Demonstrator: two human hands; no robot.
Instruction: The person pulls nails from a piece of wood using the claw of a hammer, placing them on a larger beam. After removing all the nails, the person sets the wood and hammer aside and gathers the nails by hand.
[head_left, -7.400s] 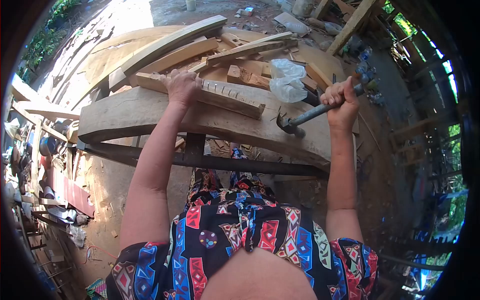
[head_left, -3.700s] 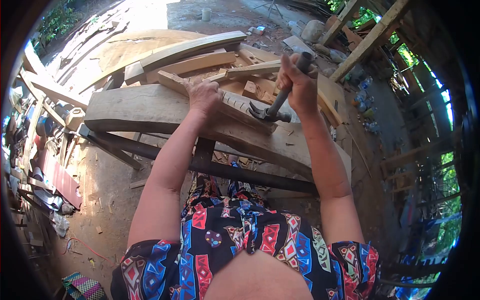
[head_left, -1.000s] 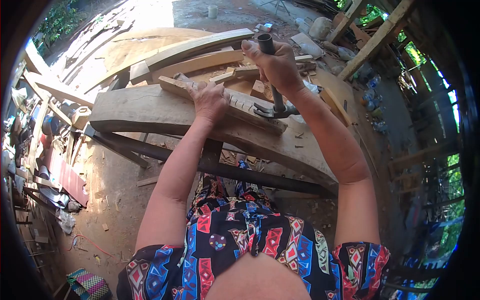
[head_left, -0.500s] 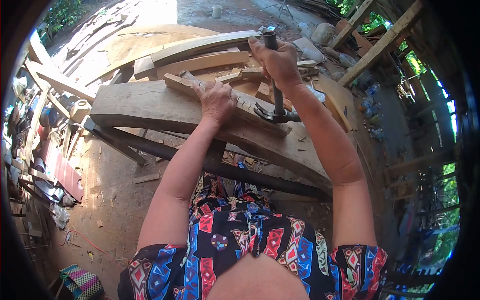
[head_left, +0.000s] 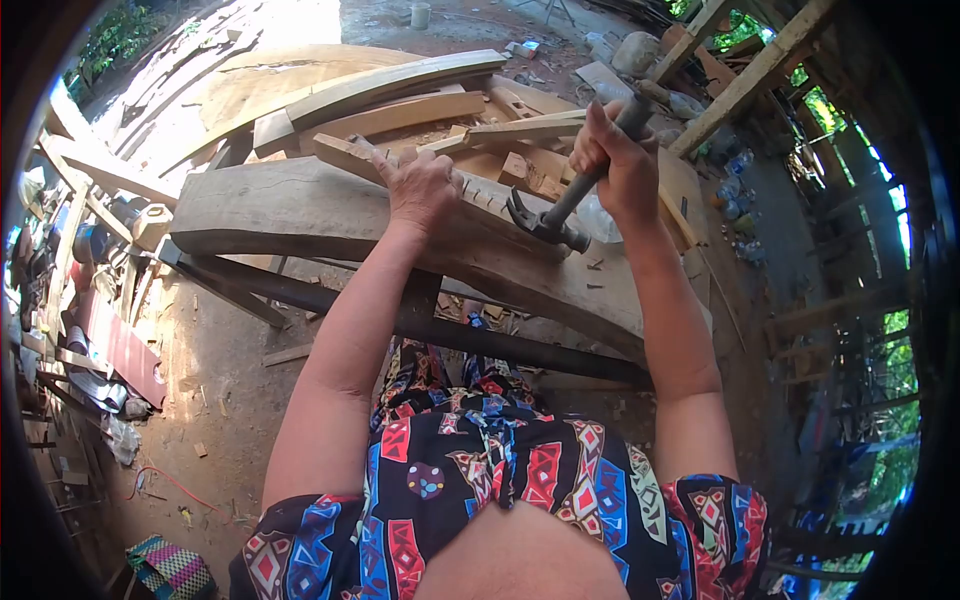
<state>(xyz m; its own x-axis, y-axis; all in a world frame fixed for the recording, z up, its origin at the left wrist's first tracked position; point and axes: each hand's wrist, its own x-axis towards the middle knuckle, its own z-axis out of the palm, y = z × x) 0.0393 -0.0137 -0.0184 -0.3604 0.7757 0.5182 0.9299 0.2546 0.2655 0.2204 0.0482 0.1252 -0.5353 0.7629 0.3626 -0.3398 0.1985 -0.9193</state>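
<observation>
My left hand (head_left: 425,190) presses on a narrow wooden strip (head_left: 335,150), its fingers bent over the far edge. Several nails (head_left: 490,198) stick out along the strip, beyond my fingers. The strip lies on a thick, curved plank (head_left: 255,205). In my right hand (head_left: 625,160) is a claw hammer (head_left: 575,195), gripped by its dark handle and tilted. Its head hangs low at the strip's right end, claw pointing toward the nails. A few loose nails (head_left: 596,266) lie on the plank to the right.
Dark rails (head_left: 510,355) support the plank in front of my legs. Stacked boards (head_left: 380,85) and wood offcuts lie beyond it. Clutter and a reddish board (head_left: 125,345) sit on the left, a woven basket (head_left: 170,568) at lower left. Wooden posts (head_left: 760,75) stand right.
My right hand has moved right and slightly down, and the hammer has gone from nearly upright to slanted, its claw still near the nails. My left hand stays on the strip.
</observation>
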